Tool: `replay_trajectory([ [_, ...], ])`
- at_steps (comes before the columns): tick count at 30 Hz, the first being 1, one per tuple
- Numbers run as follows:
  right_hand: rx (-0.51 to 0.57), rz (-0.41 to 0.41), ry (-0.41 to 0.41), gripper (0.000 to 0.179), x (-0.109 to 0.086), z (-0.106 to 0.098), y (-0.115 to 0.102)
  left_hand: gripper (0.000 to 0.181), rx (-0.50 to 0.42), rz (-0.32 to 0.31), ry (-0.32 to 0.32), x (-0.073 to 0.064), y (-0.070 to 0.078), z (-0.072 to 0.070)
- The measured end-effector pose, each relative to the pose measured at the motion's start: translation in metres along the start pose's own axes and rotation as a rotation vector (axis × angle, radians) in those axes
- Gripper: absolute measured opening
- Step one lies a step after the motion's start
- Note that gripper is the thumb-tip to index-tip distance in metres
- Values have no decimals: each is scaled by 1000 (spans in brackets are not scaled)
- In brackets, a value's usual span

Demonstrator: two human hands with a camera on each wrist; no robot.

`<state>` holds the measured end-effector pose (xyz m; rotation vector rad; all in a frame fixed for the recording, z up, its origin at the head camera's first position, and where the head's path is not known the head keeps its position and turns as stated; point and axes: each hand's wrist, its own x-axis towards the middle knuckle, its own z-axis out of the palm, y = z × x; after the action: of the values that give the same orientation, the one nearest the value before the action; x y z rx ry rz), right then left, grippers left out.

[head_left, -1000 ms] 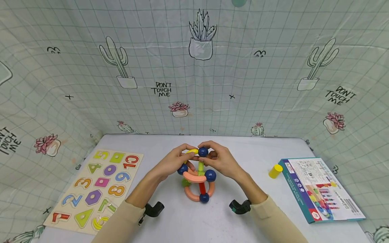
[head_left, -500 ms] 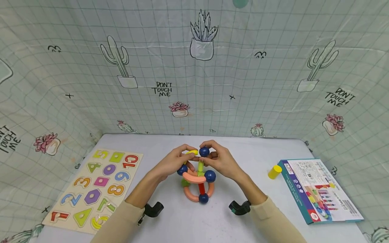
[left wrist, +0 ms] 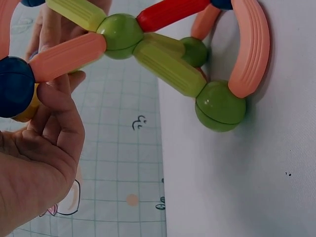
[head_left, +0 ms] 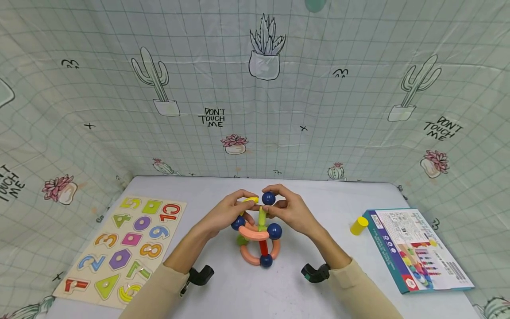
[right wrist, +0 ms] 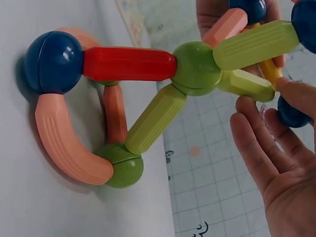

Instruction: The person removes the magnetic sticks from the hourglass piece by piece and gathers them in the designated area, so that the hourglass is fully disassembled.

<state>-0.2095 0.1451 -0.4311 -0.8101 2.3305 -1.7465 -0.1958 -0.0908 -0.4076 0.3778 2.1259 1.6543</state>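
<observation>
A structure of magnetic rods and balls stands on the table, with salmon curved rods (head_left: 254,233), a red rod (right wrist: 129,63), light green rods (right wrist: 157,118), green balls (left wrist: 220,105) and blue balls (head_left: 275,231). At its top left, my left hand (head_left: 226,213) pinches a yellow curved rod (head_left: 251,200) that meets a blue ball (head_left: 238,223) below. My right hand (head_left: 292,210) pinches another blue ball (head_left: 268,198) between thumb and fingertips, a small gap away from the yellow rod's end. Just beneath that ball an upright light green rod (head_left: 261,218) ends near my right thumb.
A wooden number and shape puzzle board (head_left: 119,252) lies on the left. To the right are a yellow cylinder (head_left: 359,226) and a flat toy box (head_left: 418,250). Patterned cloth (head_left: 255,102) rises behind the table and at both sides.
The blue ball in my right hand has shifted slightly right, off the end of the yellow curved rod it met a second ago. My left hand has barely moved.
</observation>
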Motion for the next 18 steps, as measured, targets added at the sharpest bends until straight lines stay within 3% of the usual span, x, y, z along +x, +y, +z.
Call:
replay_trajectory([
  [6,7,-8,-8,42,2,-1,1,33,2,12,-7,2,-1,-1],
  [10,-13,12,39,48,6,-8,8,34,5,4,-7,2,-1,-1],
  [14,-42,77,134,51,11,-22,29,33,4,-8,4,1,0,0],
  [18,-174,205,224,52,12,-40,60,34,2,-22,7,0,0,1],
])
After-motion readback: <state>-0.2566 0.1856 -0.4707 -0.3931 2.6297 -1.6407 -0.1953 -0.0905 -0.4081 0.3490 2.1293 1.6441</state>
